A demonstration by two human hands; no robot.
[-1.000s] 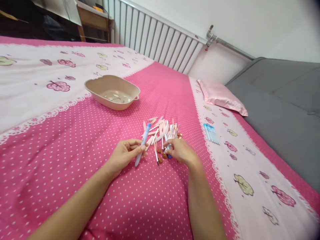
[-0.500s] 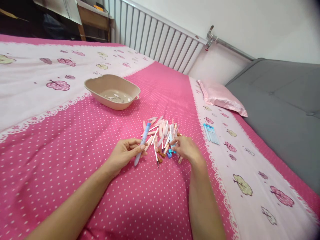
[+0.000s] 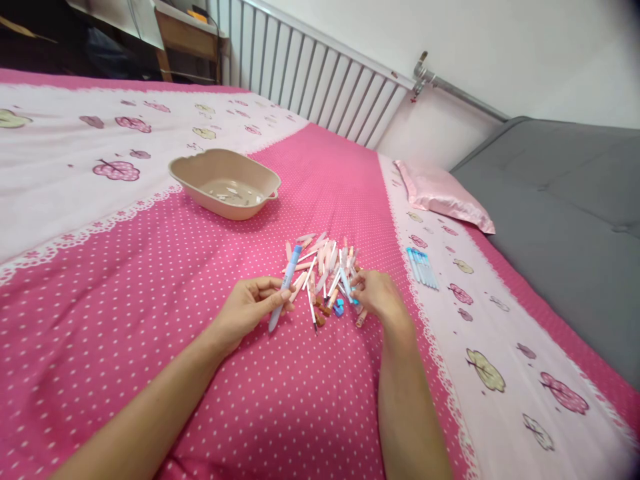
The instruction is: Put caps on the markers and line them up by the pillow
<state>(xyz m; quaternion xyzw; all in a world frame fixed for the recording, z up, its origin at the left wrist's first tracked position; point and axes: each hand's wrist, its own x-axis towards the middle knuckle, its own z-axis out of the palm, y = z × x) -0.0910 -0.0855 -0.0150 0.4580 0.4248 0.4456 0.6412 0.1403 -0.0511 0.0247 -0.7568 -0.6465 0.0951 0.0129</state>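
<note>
My left hand [image 3: 246,309] is closed round a pale blue pen barrel [image 3: 285,289], holding it slanted just above the pink dotted bedspread. Right of it lies a heap of pink and white pen parts [image 3: 324,267] with small brown and blue caps [image 3: 339,308] at its near edge. My right hand [image 3: 377,293] rests at the heap's right side, fingertips pinched on a thin blue-tipped refill [image 3: 346,288] among the parts.
A beige plastic basin [image 3: 225,183] with a few bits inside sits behind the heap to the left. A row of assembled blue pens [image 3: 423,267] lies to the right on the pale border. A pink pillow [image 3: 443,194], radiator and grey sofa stand beyond.
My right hand has slid rightward and slightly up along the heap, uncovering the small blue and brown caps. The left hand and its pen barrel have stayed put.
</note>
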